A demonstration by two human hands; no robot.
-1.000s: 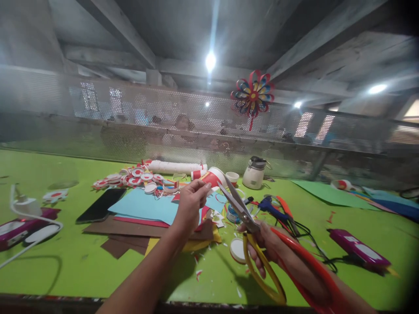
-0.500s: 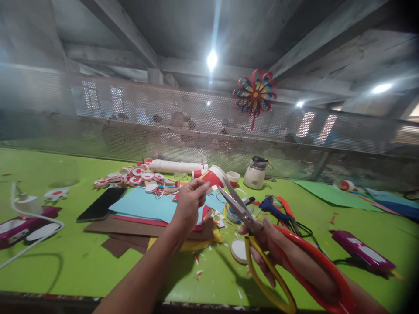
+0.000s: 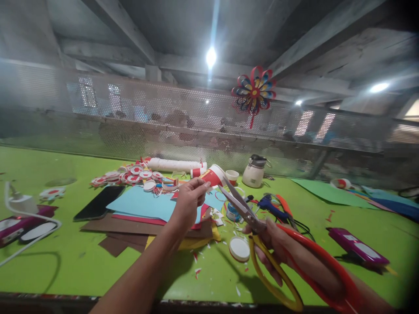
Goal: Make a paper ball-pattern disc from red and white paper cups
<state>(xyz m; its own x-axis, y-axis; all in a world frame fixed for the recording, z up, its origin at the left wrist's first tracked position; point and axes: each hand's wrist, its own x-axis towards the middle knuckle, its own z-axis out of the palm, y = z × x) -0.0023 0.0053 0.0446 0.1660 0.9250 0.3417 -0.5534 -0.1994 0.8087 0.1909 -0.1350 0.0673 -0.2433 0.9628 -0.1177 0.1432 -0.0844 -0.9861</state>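
Scissors: large, with steel blades and one yellow and one red-orange loop handle; the long axis runs from the handles at lower right up to the tips at upper left, and the blades stand slightly parted, pointing at the cup's rim.
Right hand: fingers curled through and around the scissor handles, gripping them above the table's near edge.
Paper cup: red and white, held in the air above the paper stack, tilted on its side; where its mouth faces I cannot tell.
Left hand: thumb and fingertips pressed together, pinching the cup's lower edge; the forearm reaches in from the bottom.
Table: flat, bright green, littered with small paper snippets.
Paper stack: flat sheets of blue, red, brown and yellow card lying under the left hand.
Round lid: white disc lying flat on the table just left of the scissor handles.
Cut discs: a heap of small red-and-white rings and circles behind the paper stack.
Tube of cups: long white roll lying on its side, running left to right.
Jug: cream body with a dark lid; contents hidden.
Phone: black slab lying flat, left of the blue sheet.
Pinwheel: red, blue and yellow paper loops, hanging on the perforated metal screen.
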